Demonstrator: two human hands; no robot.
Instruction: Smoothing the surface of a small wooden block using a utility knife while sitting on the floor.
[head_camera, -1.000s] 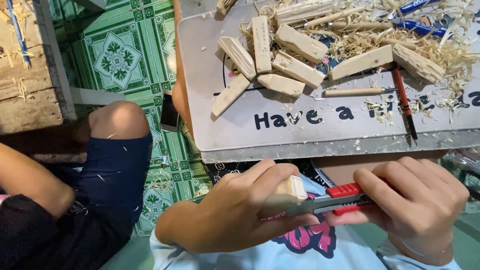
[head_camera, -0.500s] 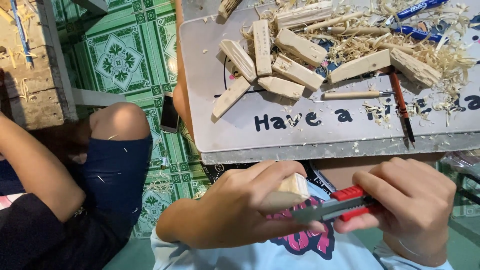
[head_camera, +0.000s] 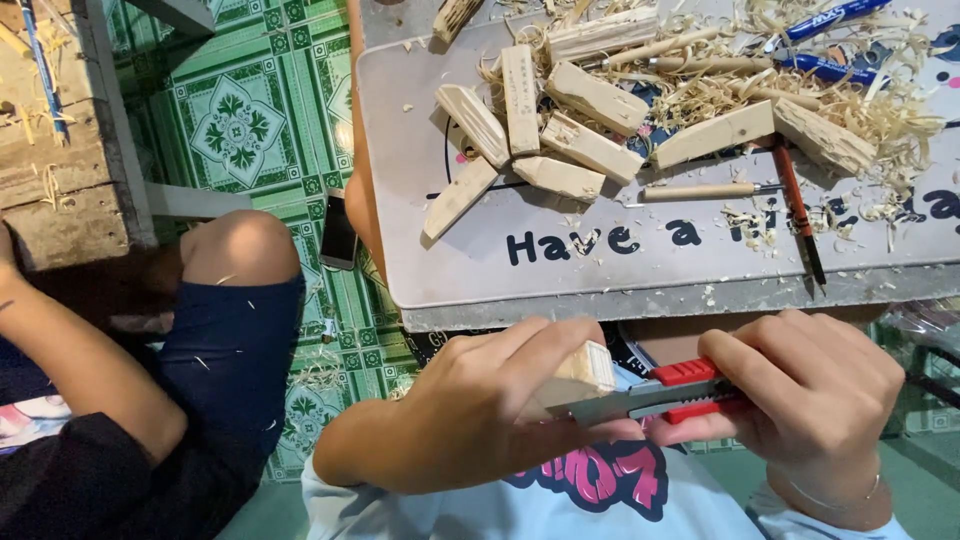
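Below the near edge of the surface (head_camera: 640, 300), over the person's lap, the left hand (head_camera: 490, 410) is closed around a short wood block (head_camera: 585, 375), and the right hand (head_camera: 800, 400) grips a red-handled knife (head_camera: 665, 392) whose blade meets the block's lower face. The left thumb (head_camera: 590, 432) lies just beside the blade, so a slip or a sudden release through the grain could carry the edge into it. The cut is made unsupported in the air, above the shirt, and a twist of the block could loosen the grip. On the surface, cut blocks (head_camera: 560, 125) lie toward the far left corner among shavings (head_camera: 860, 100); a carving tool (head_camera: 700, 190) and a red pencil (head_camera: 795, 210) rest near the right. Beyond the left edge, a second person's knee (head_camera: 240, 250) sits close by, within reach of flying chips.
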